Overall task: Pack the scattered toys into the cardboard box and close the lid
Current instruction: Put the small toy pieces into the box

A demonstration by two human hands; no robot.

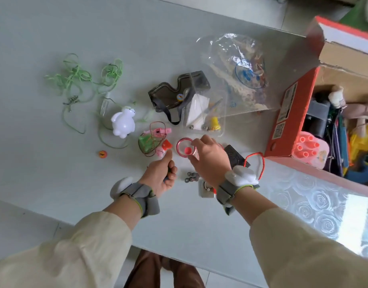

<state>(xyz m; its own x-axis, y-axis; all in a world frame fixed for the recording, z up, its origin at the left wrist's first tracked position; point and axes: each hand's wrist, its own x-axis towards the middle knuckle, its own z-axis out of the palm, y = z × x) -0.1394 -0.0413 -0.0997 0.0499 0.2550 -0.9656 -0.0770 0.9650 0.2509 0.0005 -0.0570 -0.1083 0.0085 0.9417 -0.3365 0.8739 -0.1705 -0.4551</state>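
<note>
Small toys lie scattered on a pale table (pixel 54 173). My right hand (pixel 208 159) pinches a pink ring (pixel 181 146) with a small pink piece inside it. My left hand (pixel 162 173) is curled around a small dark object, thumb up, just below a pink and red toy (pixel 164 149). A white bear figure (pixel 123 122), a pink whistle (pixel 158 132), dark goggles (pixel 174 94) and green cord (pixel 79 80) lie further out. The orange cardboard box (pixel 289 121) stands open at the right, with several toys inside.
Two clear plastic bags (pixel 241 75) lie beside the box. A red string loop (pixel 255 163), a dark card (pixel 235 154), small metal nuts (pixel 191 176), a white square piece (pixel 206 191) and an orange disc (pixel 102 154) sit near my hands. The table's front edge is close to me.
</note>
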